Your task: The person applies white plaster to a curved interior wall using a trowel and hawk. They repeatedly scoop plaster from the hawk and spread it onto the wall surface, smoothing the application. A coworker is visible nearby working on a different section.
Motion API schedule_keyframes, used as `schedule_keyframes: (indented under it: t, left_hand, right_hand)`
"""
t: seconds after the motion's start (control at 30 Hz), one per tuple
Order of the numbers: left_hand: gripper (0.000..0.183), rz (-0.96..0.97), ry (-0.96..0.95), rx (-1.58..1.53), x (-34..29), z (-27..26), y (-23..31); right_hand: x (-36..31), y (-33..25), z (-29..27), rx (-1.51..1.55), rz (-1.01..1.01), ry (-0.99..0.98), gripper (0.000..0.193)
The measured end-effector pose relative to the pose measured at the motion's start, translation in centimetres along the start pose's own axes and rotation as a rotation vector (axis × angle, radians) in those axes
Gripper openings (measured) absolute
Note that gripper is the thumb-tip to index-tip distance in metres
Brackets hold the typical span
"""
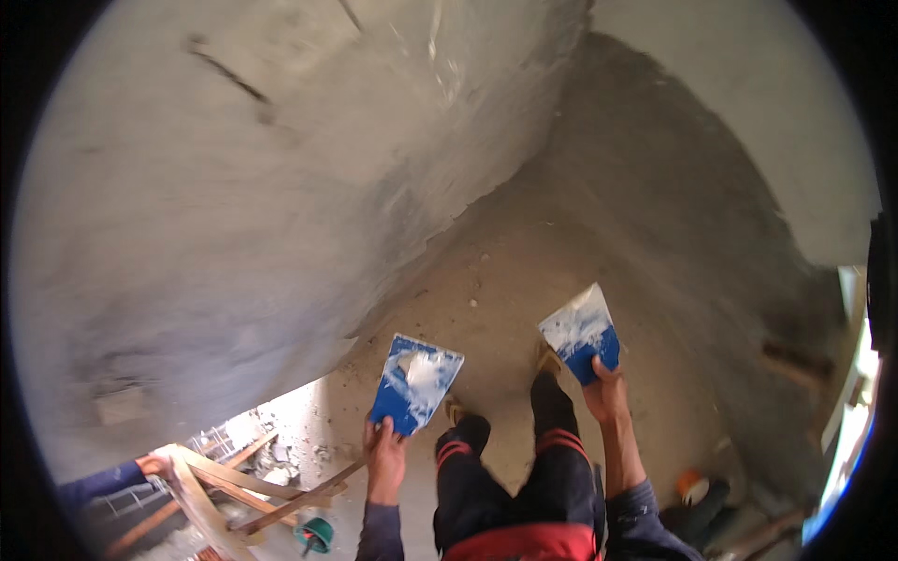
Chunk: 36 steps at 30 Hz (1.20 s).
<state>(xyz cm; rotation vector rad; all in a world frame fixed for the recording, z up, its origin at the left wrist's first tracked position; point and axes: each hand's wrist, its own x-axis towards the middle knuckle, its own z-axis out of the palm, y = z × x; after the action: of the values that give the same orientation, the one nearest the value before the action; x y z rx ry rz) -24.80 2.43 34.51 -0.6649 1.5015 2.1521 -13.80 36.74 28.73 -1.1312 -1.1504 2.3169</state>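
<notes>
Gripping blue trowels, left hand (383,449) one (414,381), right hand (606,393) another (582,334).

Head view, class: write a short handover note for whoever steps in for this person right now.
Left hand: grips a blue trowel with a white plaster dab on its face.
Right hand: grips a second blue trowel, smeared white.
Both are held low above the dusty floor, apart from the wall.
Done: the left wall looks coated grey.
Left: the plaster on both blades is not yet applied.
</notes>
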Motion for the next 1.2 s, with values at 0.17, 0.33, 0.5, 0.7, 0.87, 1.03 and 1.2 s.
schedule_keyframes:
  t: [0.17,0.33,0.5,0.7,0.87,1.03,1.2]
  left_hand:
    - [0.028,0.021,0.105,-0.041,2.6,-2.6,-4.4]
    - [0.027,0.001,0.078,-0.090,4.3,-4.8,-8.9]
    - [0.027,0.116,0.135,-0.087,4.6,-4.7,-11.3]
    - [0.031,0.152,0.118,0.027,5.8,-7.4,-11.3]
    - [0.037,0.241,0.129,-0.029,6.4,-9.3,-13.9]
    - [0.036,0.288,0.169,-0.030,5.4,-11.3,-14.1]
    - [0.034,0.361,0.275,0.004,5.5,-11.2,-15.5]
  right_hand:
    - [6.8,9.3,0.8,0.065,0.038,0.006,0.037]
    - [13.4,13.5,3.4,-0.054,-0.079,-0.152,0.037]
    - [12.8,13.3,6.7,-0.231,-0.270,-0.192,0.039]
    - [14.2,19.0,5.4,-0.269,-0.614,-0.059,0.039]
    - [16.6,22.6,5.2,-0.351,-0.951,-0.123,0.025]
    - [18.5,24.0,9.3,-0.533,-1.391,-0.098,0.029]
    - [19.8,26.2,13.3,-0.608,-1.413,-0.100,0.053]
